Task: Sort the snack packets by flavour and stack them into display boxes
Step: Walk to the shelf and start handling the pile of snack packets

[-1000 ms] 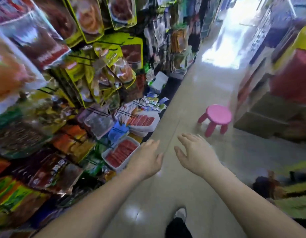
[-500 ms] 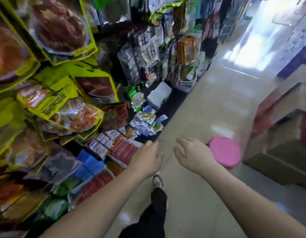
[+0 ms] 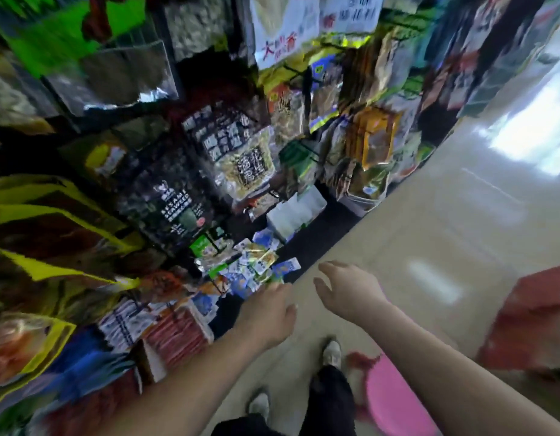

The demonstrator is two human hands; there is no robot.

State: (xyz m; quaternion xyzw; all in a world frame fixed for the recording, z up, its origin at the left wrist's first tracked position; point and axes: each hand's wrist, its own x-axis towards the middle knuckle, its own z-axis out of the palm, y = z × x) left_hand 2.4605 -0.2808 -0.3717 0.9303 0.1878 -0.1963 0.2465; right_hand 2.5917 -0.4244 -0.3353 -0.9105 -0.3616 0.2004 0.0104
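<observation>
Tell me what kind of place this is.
Most likely a snack shop aisle: hanging snack bags crowd the left side, small loose packets lie heaped low down, and a shiny floor runs ahead.

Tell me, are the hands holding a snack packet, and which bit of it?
Nothing is held. The left hand and the right hand are both empty, fingers loose, stretched out near the pile of small packets.
</observation>
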